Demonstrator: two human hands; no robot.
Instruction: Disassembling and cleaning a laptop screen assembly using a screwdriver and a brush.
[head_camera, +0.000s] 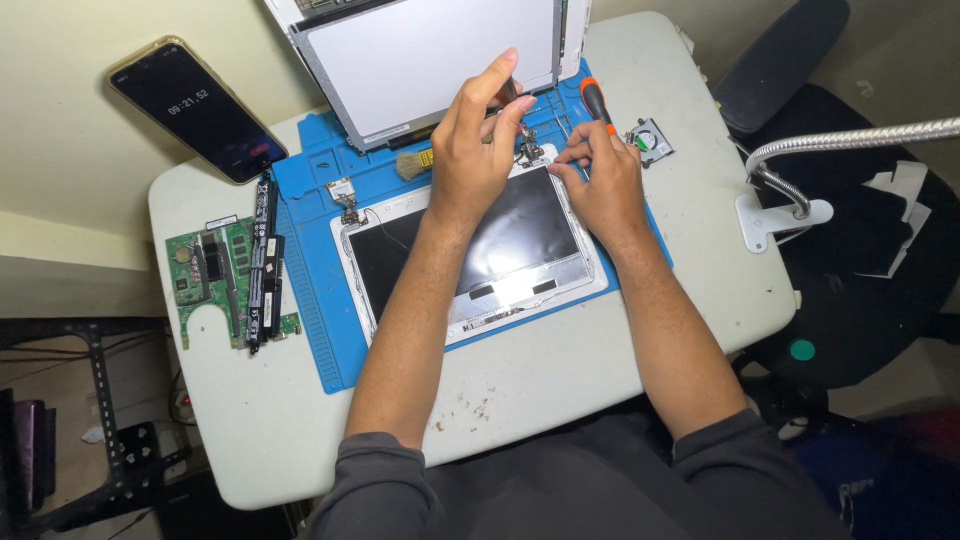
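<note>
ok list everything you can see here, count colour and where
table: 1, off-white, centre
work mat: 1, blue, on table
laptop lid shell: 1, white with dark inside, on mat
display panel: 1, pale grey, top of mat
brush: 1, tan bristles, below panel
circuit board: 1, green, table left
battery: 1, black, beside board
phone: 1, black, upper left
fan: 1, grey, upper right
lamp: 1, silver gooseneck, right
screwdriver: 1, orange-black, in right hand
left hand: at hinge
right hand: grips screwdriver

A small white counter with rounded corners stands against a cream wall. A black office chair sits beside it, and a black metal frame stands on the floor below.
</note>
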